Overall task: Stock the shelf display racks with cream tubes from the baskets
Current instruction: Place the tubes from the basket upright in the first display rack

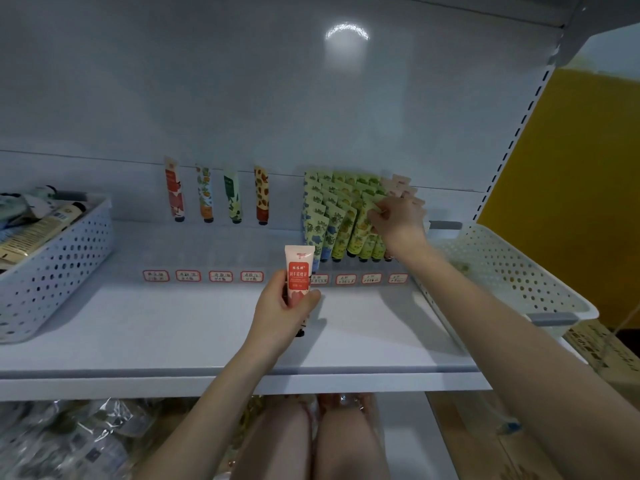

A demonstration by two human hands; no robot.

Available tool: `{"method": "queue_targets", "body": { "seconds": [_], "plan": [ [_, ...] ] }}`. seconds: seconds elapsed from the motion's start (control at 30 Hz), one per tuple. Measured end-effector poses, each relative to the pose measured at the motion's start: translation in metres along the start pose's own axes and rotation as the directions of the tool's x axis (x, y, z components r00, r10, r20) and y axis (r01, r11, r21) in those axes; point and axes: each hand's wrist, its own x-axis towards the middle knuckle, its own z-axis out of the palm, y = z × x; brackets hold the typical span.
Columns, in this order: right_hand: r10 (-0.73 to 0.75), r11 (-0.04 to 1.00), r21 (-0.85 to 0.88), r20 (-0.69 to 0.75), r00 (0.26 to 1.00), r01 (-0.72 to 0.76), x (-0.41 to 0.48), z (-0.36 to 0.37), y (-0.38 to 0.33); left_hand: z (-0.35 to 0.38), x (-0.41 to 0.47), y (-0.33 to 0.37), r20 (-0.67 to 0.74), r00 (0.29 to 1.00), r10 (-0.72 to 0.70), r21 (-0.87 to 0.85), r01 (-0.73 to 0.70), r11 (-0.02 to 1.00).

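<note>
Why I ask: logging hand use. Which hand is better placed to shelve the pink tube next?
Likely left hand: its fingers grip the pink tube; the right hand is occupied, pinching a green tube.

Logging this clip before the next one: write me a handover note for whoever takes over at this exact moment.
Left hand: grips a pink cream tube, upright above the shelf.
Right hand: its fingers pinch the top of a green tube in the rack.
Done: the right lanes are packed with tubes.
Left to do: the four left lanes hold one tube each. Place the pink tube, then fill those lanes from the left basket, which holds tubes. The right basket looks nearly empty.
</note>
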Motion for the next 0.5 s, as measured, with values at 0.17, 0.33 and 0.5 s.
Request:
{"method": "queue_targets", "body": {
  "seconds": [0.17, 0.33, 0.5],
  "plan": [
    [0.037, 0.999, -0.026, 0.066, 0.997, -0.035, 0.006, 0.007, -0.003, -0.002, 0.002, -0.003, -0.002, 1.000, -0.006, -0.022, 0.006, 1.000],
    [0.028, 0.999, -0.043, 0.047, 0.998, -0.026, 0.010, 0.007, -0.003, -0.004, 0.002, -0.004, 0.004, 1.000, -0.006, -0.033, 0.006, 0.999],
    [0.033, 0.998, -0.052, 0.060, 0.998, -0.029, 0.011, 0.005, -0.004, -0.004, 0.001, -0.005, 0.007, 1.000, -0.002, -0.032, 0.002, 0.999]
  ]
}}
